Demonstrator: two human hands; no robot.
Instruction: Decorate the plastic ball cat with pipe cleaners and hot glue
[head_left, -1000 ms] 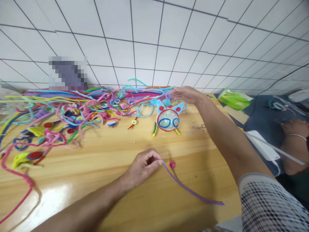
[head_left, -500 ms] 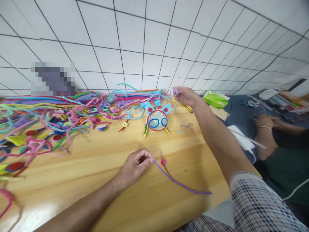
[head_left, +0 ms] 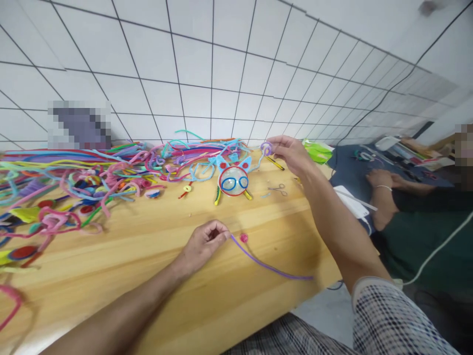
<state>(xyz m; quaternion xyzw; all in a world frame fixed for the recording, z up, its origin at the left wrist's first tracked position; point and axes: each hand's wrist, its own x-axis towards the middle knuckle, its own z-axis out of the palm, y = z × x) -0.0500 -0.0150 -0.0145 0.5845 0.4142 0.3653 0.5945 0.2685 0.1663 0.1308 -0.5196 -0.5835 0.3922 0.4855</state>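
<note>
My left hand [head_left: 207,243] pinches one end of a purple pipe cleaner [head_left: 271,268] low over the wooden table; its free end runs to the right. Beside that strand sits a small pink coil [head_left: 244,238]. Farther back, my right hand [head_left: 286,152] is closed on a light purple pipe-cleaner coil [head_left: 265,148], held at its fingertips near the wall. Left of and below it stands a round, clear-faced figure [head_left: 234,182] with a red rim, blue glasses, blue ears and yellow-green legs. A pair of scissors [head_left: 279,189] lies to the figure's right.
Pipe cleaners in many colours [head_left: 92,167] are heaped along the back left of the table [head_left: 148,251]. A yellow-and-black pen-like tool [head_left: 275,164] and a green packet [head_left: 318,151] lie at the back right. Another person's hands [head_left: 382,179] rest beyond a white device [head_left: 351,201].
The view has shifted slightly, bringing more of the neighbouring person into sight. The light purple coil now shows more clearly at my right fingertips. My left hand keeps its pinch.
</note>
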